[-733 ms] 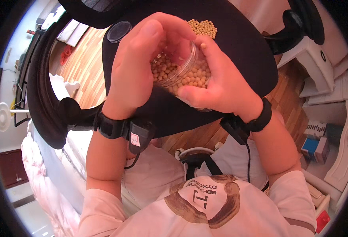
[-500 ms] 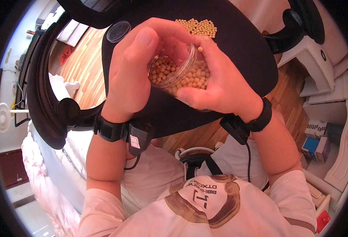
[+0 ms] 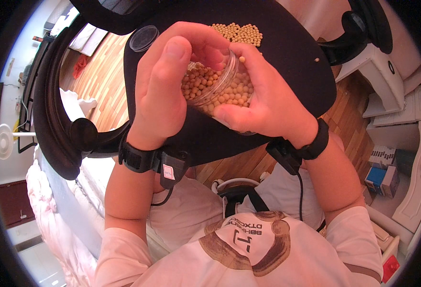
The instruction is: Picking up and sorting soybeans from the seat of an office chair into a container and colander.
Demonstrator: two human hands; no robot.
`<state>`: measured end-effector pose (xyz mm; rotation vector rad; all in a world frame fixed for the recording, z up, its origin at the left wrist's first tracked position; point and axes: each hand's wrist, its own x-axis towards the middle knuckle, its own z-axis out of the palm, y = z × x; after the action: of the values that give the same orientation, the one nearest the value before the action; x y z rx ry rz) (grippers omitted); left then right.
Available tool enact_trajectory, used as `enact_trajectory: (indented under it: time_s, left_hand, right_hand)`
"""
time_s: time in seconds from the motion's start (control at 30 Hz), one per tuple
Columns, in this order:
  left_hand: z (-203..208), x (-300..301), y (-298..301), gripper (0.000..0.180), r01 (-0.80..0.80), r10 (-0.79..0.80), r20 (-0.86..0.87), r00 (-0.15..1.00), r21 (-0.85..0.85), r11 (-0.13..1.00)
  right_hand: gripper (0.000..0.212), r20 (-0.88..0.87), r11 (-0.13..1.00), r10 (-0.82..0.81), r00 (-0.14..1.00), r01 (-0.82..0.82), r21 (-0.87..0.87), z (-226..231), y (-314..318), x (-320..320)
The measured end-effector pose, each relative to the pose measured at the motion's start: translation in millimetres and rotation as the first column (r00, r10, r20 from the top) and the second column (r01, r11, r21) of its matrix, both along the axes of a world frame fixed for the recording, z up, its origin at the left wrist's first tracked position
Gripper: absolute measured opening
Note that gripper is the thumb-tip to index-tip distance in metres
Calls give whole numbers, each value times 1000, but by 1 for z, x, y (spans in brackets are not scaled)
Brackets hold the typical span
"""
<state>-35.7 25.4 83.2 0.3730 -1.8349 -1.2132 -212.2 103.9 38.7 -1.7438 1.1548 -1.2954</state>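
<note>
A clear round jar [image 3: 230, 94] full of yellowish soybeans is tilted, its open mouth toward the upper left. From the right, my right hand [image 3: 272, 95] grips its body, thumb on the near side and forefinger along the rim. My left hand [image 3: 160, 81] curls round the mouth, closed about it, with fingertips at the far rim; its palm side is hidden. Beans [image 3: 201, 82] show between that hand and the threaded rim. One loose bean [image 3: 242, 60] sits by my right forefinger.
The jar stands over a black chair seat [image 3: 201, 138]. A flat patch of soybeans [image 3: 239, 33] lies on its far part, with a round clear lid [image 3: 144, 38] farther left. One bean [image 3: 317, 60] rests near the right edge. Black armrests [image 3: 52, 105] flank the seat.
My left hand has shifted slightly right, and its fingers have moved a little at the mouth. A single bean now shows near the seat's right edge. The right hand keeps its hold.
</note>
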Motion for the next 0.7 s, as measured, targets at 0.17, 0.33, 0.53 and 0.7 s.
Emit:
enact_trajectory:
  time_s: [0.17,0.33,0.53,0.7]
  left_hand:
    - [-2,1,-2,50,11,-11,-17,1000,9,1000]
    - [-3,2,-6,49,34,-34,-18,999,-25,999]
    - [-1,1,-2,36,17,-17,-14,1000,-17,1000]
    - [1,-1,5,21,30,-30,10,999,20,999]
  right_hand:
    - [86,8,1000,-7,1000,7,17,-1,0,0]
    - [81,82,995,-55,995,62,-81,-4,-3,4]
    - [79,102,997,-51,994,56,-52,-2,-2,4]
    - [78,66,996,-62,996,66,-61,0,-1,3]
